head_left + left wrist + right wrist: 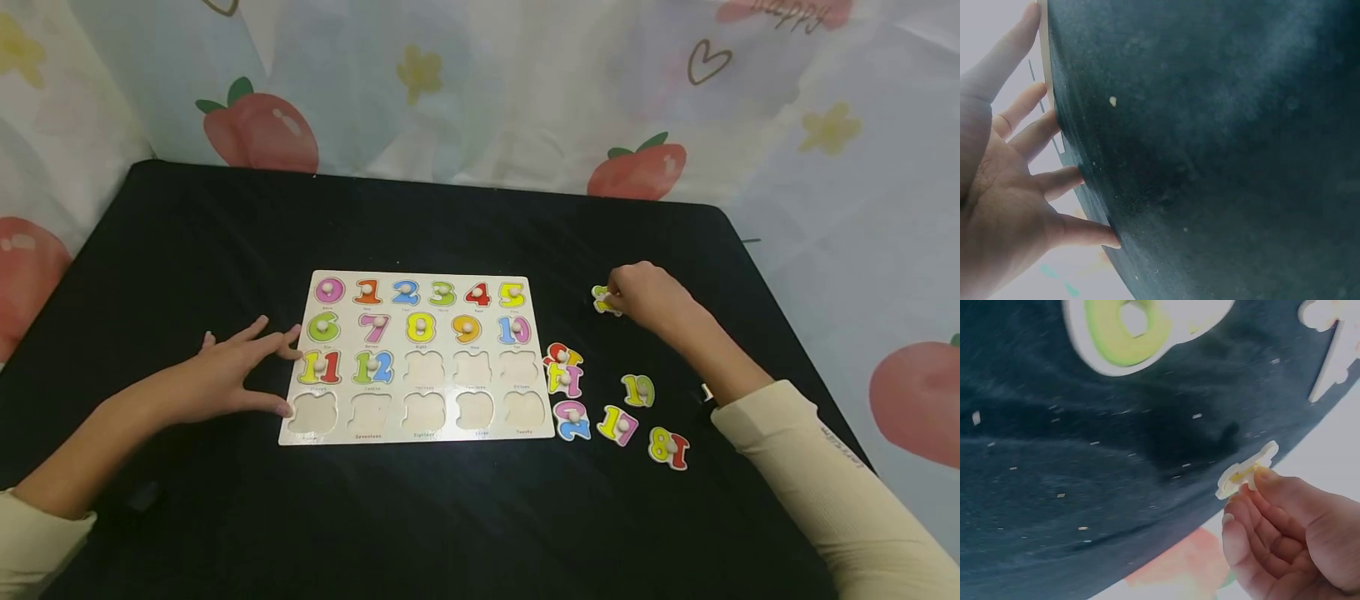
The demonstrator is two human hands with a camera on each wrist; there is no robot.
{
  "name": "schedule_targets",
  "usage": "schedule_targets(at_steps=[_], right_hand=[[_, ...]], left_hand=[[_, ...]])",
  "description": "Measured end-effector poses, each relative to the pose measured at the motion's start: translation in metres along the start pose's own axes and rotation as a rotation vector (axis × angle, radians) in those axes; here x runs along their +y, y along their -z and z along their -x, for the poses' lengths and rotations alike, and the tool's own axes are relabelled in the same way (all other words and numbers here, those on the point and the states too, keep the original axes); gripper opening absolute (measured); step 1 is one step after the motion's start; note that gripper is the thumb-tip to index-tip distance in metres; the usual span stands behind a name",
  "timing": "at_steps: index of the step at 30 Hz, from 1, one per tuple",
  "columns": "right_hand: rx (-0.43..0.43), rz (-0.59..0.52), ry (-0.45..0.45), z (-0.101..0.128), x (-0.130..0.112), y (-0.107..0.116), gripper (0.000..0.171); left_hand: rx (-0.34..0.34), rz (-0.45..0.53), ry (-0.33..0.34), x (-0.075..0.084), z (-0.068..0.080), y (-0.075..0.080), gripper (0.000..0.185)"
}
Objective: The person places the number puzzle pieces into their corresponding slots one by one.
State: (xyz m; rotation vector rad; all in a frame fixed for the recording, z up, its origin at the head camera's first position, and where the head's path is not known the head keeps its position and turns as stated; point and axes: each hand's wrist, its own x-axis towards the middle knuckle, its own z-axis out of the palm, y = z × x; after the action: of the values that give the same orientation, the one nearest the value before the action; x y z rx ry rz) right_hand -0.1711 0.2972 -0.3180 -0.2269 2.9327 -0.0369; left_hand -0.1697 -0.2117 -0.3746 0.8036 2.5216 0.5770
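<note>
My left hand (232, 375) lies with fingers spread along the left edge of a wooden number puzzle board (397, 277). In the left wrist view its thumb and fingers (1025, 134) reach to the board's edge over dark cloth. My right hand (648, 300) is beyond the board's right side, pinching a yellow-green number puzzle piece (601, 293) between thumb and fingers. The right wrist view shows this piece (1232, 480) tilted at the fingertips, its number partly hidden. Pieces 0 to 12 fill the board's upper slots, such as the 12 piece (372, 367).
Loose number pieces lie right of the board: a 17 piece (618, 425), a piece with 1 and 8 (668, 448), a green-yellow piece (637, 391), a pink-blue piece (572, 420) and overlapping pieces (563, 371). Black cloth (420, 517) covers the table; a fruit-print curtain (495, 92) hangs behind.
</note>
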Motion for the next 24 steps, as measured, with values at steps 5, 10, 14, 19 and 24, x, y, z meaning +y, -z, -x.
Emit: schedule_targets(at_steps=[5,10,14,19,24], right_hand=[[-0.043,-0.003,0.016,0.006,-0.021,0.005,0.014],[-0.064,-0.013,0.057,0.019,-0.043,0.008,0.014],[-0.084,-0.02,0.099,0.027,-0.059,0.008,0.014],[-0.111,-0.014,0.129,0.026,-0.078,0.007,0.014],[-0.154,-0.014,0.165,0.02,-0.097,0.002,0.018]], left_hand=[[0.002,0.005,0.004,-0.001,0.0,0.0,0.099],[0.005,0.008,0.003,-0.001,0.001,0.0,0.099],[0.009,0.006,0.005,-0.001,0.001,0.0,0.094],[0.008,0.004,-0.001,-0.001,0.0,0.0,0.096],[0.005,0.002,0.0,-0.001,0.0,0.0,0.096]])
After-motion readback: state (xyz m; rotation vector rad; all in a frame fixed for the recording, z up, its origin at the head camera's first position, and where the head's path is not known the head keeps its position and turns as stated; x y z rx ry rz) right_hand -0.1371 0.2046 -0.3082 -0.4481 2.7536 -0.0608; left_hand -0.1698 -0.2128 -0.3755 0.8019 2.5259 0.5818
